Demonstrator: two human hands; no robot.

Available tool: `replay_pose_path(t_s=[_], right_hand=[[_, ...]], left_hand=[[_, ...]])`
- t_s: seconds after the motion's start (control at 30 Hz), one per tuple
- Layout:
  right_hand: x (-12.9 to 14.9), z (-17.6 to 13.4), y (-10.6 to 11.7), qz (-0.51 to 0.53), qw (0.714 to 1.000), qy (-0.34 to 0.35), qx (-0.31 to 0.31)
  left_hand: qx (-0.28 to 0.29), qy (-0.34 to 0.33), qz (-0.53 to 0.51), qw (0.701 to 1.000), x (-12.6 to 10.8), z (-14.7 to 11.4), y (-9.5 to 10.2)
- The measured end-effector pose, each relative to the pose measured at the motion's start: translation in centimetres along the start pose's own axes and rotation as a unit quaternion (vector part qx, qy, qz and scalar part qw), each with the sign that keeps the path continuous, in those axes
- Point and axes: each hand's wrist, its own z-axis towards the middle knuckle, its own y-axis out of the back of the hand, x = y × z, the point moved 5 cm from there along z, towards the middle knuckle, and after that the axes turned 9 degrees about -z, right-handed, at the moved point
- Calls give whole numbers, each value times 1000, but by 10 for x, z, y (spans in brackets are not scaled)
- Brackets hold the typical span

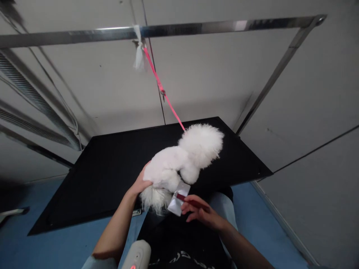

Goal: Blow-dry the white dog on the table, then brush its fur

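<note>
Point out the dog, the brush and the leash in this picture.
Dog [169,158]: head view, on its back.
Brush [176,204]: head view, on its pale plate.
Leash [157,80]: head view, on its pink strap.

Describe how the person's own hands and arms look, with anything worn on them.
The left hand and right hand are without gloves, and no watch or bracelet shows. The left forearm is bare up to a pale blue sleeve at the bottom edge. The right forearm is bare as far as it shows.
</note>
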Motion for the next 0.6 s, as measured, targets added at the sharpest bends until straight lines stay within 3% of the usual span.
replay_pose_path(t_s=[0.07, 0.1, 0.2, 0.3, 0.4, 0.47, 0.53, 0.6], right_hand=[[14, 23, -32, -15, 993, 6, 114], [19, 39, -40, -32, 992, 17, 124], [14, 77, -41, -78, 996, 38, 22], [-20, 73, -30, -102, 993, -26, -44], [-38, 58, -34, -160, 983, -83, 25], [-28, 62, -39, -202, 976, -55, 56], [-14, 76, -34, -217, 976, -8, 7], [-12, 85, -22, -224, 973, -7, -49]], left_hand=[[21, -1, -14, 1000, -6, 4, 0], [29, -7, -19, 999, -8, 6, 0], [31, -24, -10, 999, -9, 7, 2], [13, -28, 19, 999, 0, 7, 7], [5, -25, 39, 999, 7, 5, 10], [-5, -32, 49, 998, 5, 1, 12], [-39, -57, 66, 995, -2, -10, 14], [-127, -90, 105, 982, -6, -32, 17]])
